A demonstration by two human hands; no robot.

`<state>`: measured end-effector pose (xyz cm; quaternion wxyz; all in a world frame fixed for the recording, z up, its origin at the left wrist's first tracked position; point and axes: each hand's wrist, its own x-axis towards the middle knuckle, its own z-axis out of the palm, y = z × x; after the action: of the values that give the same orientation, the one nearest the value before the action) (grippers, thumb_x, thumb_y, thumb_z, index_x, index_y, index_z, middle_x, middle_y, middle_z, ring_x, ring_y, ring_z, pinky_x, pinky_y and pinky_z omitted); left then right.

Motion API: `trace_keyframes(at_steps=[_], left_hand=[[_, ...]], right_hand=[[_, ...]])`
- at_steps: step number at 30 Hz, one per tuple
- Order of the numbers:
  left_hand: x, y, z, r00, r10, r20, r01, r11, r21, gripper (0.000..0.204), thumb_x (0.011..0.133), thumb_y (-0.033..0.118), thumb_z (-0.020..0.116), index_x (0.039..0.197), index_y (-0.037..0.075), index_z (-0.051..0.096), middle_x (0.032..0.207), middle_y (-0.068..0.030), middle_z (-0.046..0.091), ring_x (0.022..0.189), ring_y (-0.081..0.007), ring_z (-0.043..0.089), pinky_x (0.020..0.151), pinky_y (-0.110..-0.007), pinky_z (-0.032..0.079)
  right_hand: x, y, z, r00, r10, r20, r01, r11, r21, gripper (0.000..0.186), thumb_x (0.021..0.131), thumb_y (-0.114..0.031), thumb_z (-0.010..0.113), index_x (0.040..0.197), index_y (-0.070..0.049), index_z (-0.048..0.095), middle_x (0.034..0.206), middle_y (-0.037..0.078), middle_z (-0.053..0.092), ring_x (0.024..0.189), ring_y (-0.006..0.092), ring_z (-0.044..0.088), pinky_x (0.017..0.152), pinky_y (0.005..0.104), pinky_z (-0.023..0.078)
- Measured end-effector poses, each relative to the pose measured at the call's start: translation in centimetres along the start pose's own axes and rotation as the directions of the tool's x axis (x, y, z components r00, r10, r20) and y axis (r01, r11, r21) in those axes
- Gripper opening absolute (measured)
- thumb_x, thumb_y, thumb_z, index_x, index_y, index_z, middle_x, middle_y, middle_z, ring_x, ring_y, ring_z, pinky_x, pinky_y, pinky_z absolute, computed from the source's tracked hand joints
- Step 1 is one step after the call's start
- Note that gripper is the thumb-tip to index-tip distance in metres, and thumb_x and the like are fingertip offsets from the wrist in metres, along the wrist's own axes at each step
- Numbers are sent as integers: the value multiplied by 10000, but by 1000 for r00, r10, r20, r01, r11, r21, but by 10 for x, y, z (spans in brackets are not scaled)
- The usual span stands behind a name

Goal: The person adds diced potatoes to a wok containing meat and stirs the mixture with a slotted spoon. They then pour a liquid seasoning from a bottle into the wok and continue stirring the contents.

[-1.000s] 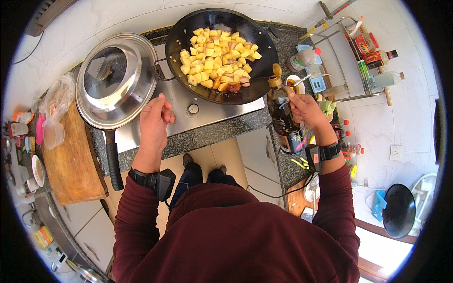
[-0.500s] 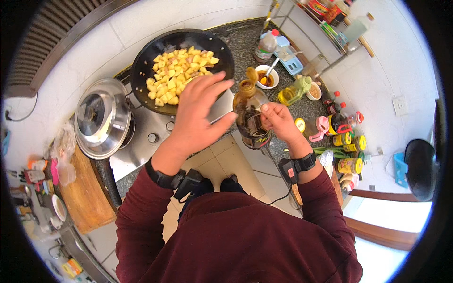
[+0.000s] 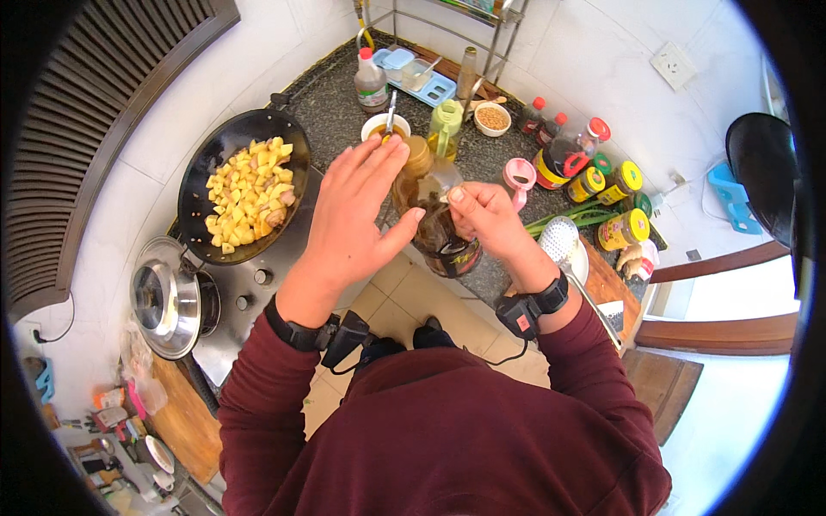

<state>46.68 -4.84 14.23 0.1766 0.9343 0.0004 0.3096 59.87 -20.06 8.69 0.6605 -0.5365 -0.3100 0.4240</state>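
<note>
My right hand (image 3: 492,219) grips the handle of a large clear bottle (image 3: 443,245) with dark brown liquid in it. The bottle stands upright in front of me, and its tan cap (image 3: 419,155) looks closed. My left hand (image 3: 354,219) is open beside the bottle's neck, fingers stretched out; whether the fingertips touch the cap I cannot tell. Just beyond them sits a white bowl (image 3: 372,126) with a spoon and some reddish-brown sauce, partly covered by the hand. To the left, a black wok (image 3: 191,168) holds yellow potato chunks (image 3: 245,193).
A lidded steel pot (image 3: 163,301) stands on the stove below the wok. Along the right counter are a green-topped oil jug (image 3: 446,125), a bowl of chopped nuts or grains (image 3: 492,117), a pink-lidded container (image 3: 519,175), several sauce jars (image 3: 624,228) and a slotted ladle (image 3: 559,241).
My view has turned right, so the wok now appears farther left. The bottle's flip cap, standing open before, now looks closed. My left hand has come beside it; my right still grips the handle.
</note>
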Motion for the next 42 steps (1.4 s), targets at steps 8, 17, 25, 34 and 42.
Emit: trace_keyframes(at_steps=[8,17,25,34,42], left_hand=[[43,13,24,996,42,-79,-55,984,-172,695,750,340,599,1295,17,313,1315,-183,345,1241,-338,282,1016,-430,207],[-49,-20,36,787,-615,55,511,599,-617,467,867,209,501,1269,27,351,1199,-143,477,1114,-203,445,950,-318,311],[-118,-27,27,519,-851,80,658,338,-673,328,908,282,421,1088,29,527,985,-78,590,924,-133,532,793,-259,395],[-148,-16,25,447,-888,108,671,253,-697,335,904,286,434,1036,9,568,935,-70,601,862,-131,548,763,-257,413],[-146,-16,36,499,-843,198,666,228,-710,334,906,280,429,1018,4,579,918,-90,612,833,-141,566,750,-267,428]], right_hand=[[1,-39,-47,941,-178,-288,194,981,28,348,864,-327,517,636,-66,482,483,-45,378,393,53,321,374,206,257],[71,-36,-109,776,-333,-535,421,906,47,439,886,-411,422,619,-62,421,486,-13,324,435,108,318,442,254,307],[144,39,-150,635,-176,-752,367,925,93,477,869,-437,439,640,-22,494,540,43,449,423,144,423,446,274,398],[152,107,-160,602,-81,-794,292,948,125,505,864,-460,419,686,5,504,569,60,470,504,172,483,565,295,438],[139,103,-165,607,-96,-789,-127,968,-216,480,851,-433,465,753,15,607,662,81,570,577,161,503,568,277,395]])
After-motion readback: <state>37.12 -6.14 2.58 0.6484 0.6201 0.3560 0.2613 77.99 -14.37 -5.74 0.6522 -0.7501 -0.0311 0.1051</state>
